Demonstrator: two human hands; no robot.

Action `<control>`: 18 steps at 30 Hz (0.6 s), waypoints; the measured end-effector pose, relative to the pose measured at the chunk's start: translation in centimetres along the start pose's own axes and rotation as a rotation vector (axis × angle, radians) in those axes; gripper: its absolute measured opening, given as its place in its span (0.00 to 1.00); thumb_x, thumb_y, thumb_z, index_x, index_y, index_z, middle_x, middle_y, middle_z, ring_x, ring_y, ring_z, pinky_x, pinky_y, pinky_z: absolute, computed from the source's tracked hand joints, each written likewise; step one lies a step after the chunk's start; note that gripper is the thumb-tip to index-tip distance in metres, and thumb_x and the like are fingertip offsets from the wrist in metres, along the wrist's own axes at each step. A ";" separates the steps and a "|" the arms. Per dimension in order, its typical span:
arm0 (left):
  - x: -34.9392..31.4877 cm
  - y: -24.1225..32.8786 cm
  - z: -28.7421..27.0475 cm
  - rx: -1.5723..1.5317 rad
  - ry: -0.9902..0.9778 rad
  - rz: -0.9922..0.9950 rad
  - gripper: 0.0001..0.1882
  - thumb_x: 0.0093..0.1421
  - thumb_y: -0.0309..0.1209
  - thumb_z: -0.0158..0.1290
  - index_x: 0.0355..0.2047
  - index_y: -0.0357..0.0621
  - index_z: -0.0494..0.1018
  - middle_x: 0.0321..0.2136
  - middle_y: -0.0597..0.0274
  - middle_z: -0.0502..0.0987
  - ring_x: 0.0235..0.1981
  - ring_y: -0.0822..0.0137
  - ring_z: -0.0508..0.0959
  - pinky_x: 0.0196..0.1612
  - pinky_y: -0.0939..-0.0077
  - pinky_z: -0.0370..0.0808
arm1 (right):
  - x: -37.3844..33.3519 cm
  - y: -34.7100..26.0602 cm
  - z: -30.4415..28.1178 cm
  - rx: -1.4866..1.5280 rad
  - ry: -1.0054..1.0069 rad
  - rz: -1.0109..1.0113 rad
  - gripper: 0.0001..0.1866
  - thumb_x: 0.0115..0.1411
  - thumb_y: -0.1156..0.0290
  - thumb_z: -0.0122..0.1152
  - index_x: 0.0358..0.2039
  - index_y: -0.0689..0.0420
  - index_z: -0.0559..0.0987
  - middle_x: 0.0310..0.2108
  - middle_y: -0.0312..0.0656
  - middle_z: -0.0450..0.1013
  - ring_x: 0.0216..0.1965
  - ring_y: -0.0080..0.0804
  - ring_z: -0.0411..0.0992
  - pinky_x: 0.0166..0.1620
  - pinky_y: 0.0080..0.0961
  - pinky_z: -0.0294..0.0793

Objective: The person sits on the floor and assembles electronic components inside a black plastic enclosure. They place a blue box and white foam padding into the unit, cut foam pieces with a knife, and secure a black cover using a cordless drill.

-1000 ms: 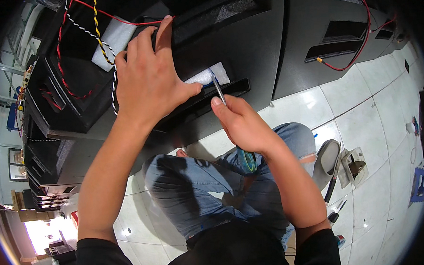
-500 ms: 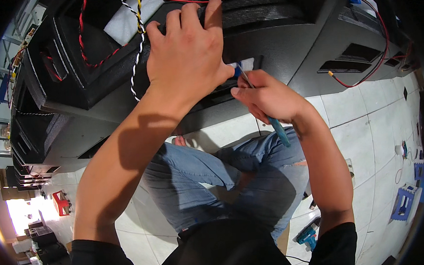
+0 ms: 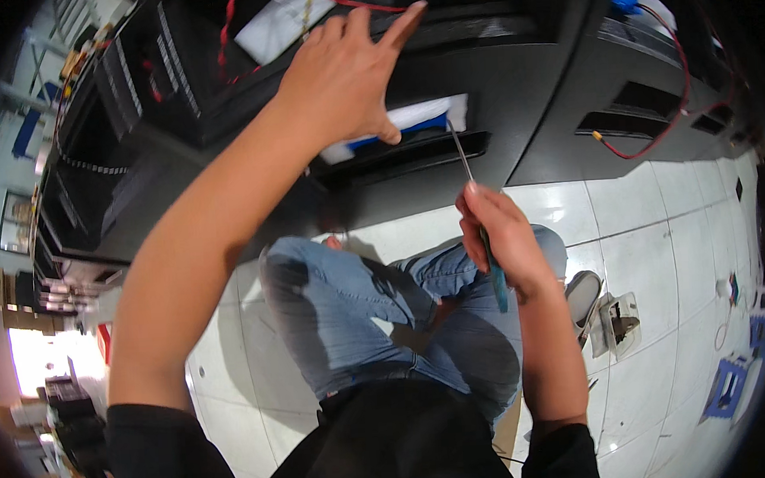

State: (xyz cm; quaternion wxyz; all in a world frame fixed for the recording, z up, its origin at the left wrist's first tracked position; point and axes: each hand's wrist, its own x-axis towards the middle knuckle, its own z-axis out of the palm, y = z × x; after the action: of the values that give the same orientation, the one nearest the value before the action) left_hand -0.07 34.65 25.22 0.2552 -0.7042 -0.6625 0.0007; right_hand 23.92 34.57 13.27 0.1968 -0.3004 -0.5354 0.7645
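Note:
A large black cabinet stands in front of me, with a long slot in its face. White foam lines the slot's upper edge, and a blue strip lies just under it. My left hand rests over the cabinet's upper edge, fingers apart, its thumb reaching down beside the foam. In my right hand is a screwdriver with a teal handle. Its thin metal shaft points up, and the tip meets the right end of the blue strip.
A similar black cabinet with rectangular openings adjoins at the right; a red cable hangs over it. A white block and twisted wires lie at the upper left. On the tiled floor are a grey shoe and a clear box.
My right hand has drawn back toward me with the screwdriver, showing more of its shaft. My left hand's thumb and forefinger have spread, and more foam and blue strip show.

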 end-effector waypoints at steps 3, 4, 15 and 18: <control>-0.6 0.1 -2.1 0.056 -0.094 0.016 0.70 0.33 0.49 0.78 0.75 0.55 0.51 0.54 0.42 0.71 0.54 0.44 0.75 0.52 0.53 0.74 | -0.9 2.1 4.0 -0.033 -0.094 0.066 0.23 0.75 0.52 0.49 0.28 0.56 0.71 0.13 0.32 0.63 0.12 0.20 0.60 0.18 0.20 0.57; -0.8 0.0 -2.5 0.049 -0.092 0.030 0.71 0.34 0.49 0.78 0.75 0.50 0.50 0.52 0.40 0.71 0.53 0.43 0.76 0.50 0.52 0.76 | -0.6 2.5 5.7 -0.058 -0.143 0.075 0.23 0.75 0.52 0.49 0.27 0.56 0.71 0.13 0.32 0.63 0.12 0.20 0.60 0.18 0.20 0.57; -1.1 -0.3 -1.0 -0.056 0.009 0.059 0.64 0.37 0.43 0.77 0.74 0.46 0.56 0.51 0.40 0.74 0.50 0.46 0.79 0.49 0.53 0.80 | 4.3 0.8 9.7 -0.003 0.107 -0.025 0.22 0.70 0.53 0.59 0.26 0.58 0.75 0.13 0.33 0.64 0.12 0.19 0.61 0.17 0.21 0.55; -1.2 -1.1 0.2 -0.003 0.057 0.028 0.60 0.39 0.41 0.75 0.73 0.46 0.58 0.53 0.39 0.73 0.52 0.45 0.79 0.50 0.53 0.80 | 4.9 0.6 10.0 0.035 0.093 -0.026 0.21 0.69 0.54 0.59 0.26 0.58 0.74 0.11 0.35 0.64 0.11 0.22 0.61 0.16 0.22 0.56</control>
State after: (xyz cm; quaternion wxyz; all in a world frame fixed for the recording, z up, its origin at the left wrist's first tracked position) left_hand -1.34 33.65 25.05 0.2731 -0.7136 -0.6450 -0.0168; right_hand 13.58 30.43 13.93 0.2368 -0.3251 -0.5159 0.7563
